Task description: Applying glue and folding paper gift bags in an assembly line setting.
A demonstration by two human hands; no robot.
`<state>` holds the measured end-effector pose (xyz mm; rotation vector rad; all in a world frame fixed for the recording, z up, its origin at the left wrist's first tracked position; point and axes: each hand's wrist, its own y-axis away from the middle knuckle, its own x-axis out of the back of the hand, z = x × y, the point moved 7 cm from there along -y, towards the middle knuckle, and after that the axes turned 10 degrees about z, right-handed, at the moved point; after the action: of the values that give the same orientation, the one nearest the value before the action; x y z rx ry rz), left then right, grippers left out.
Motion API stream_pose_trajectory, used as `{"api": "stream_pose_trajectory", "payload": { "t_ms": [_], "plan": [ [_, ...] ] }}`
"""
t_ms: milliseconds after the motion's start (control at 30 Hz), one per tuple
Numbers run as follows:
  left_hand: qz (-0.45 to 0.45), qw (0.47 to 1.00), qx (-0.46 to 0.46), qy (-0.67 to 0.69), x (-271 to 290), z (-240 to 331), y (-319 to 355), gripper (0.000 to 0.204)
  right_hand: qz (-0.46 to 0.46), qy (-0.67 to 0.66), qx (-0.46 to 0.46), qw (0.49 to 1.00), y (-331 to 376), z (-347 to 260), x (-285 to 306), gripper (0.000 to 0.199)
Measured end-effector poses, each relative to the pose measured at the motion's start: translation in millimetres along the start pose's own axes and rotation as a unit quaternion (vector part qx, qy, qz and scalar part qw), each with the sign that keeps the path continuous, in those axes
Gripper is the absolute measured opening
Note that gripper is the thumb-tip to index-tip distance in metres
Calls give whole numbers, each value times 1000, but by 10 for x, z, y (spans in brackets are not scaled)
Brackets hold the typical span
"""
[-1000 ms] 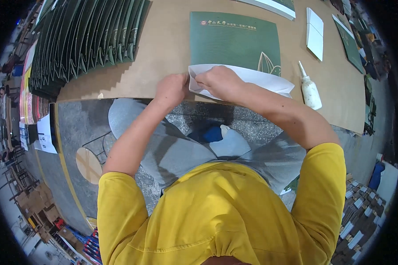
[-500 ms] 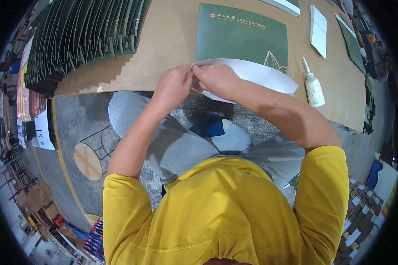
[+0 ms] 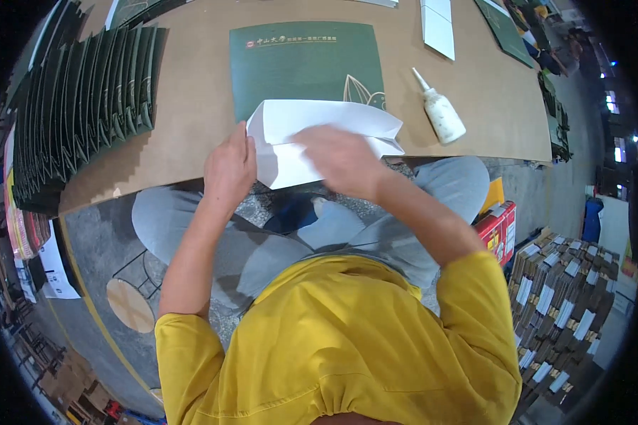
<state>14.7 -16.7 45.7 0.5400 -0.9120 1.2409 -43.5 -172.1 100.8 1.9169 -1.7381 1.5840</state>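
A creased white paper piece (image 3: pixel 285 164) lies at the table's near edge, partly beyond it, its right end split into folded layers. My left hand (image 3: pixel 230 166) grips its left end, thumb along the edge and the other fingers mostly behind. Over its middle is my right hand (image 3: pixel 342 161), smeared by motion, so its fingers cannot be made out. A flat green printed sheet or bag panel (image 3: pixel 301 74) with a pale flower outline lies just behind the paper, which covers its lower part.
A white glue bottle (image 3: pixel 443 119) with a pointed nozzle lies to the right. Folded green paper bags (image 3: pixel 85 113) stand in a row at the left. White folded strips (image 3: pixel 438 28) and a green piece (image 3: pixel 505 32) lie farther back. Stacked bundles (image 3: pixel 563 304) stand at right.
The white paper has turned from a curved, pinched shape to a flatter, opened one. My hands have moved apart, the left onto its left end, the right over its middle. The view has shifted right.
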Motion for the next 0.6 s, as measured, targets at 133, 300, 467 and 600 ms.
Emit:
{"api": "stream_pose_trajectory", "payload": {
  "t_ms": [133, 300, 467, 600],
  "plan": [
    [24, 999, -19, -36, 18, 44, -2, 35, 237, -55, -426, 871, 737, 714, 1131, 15],
    [14, 996, -4, -87, 71, 68, 33, 32, 26, -178, -554, 813, 1172, 1195, 534, 16],
    [211, 960, -173, -62, 580, 980, 105, 22, 65, -214, -576, 786, 1155, 1104, 577, 15],
    [-80, 952, -274, 111, -487, 1515, 113, 16, 84, -274, -594, 752, 1101, 1114, 541, 16]
  ]
}}
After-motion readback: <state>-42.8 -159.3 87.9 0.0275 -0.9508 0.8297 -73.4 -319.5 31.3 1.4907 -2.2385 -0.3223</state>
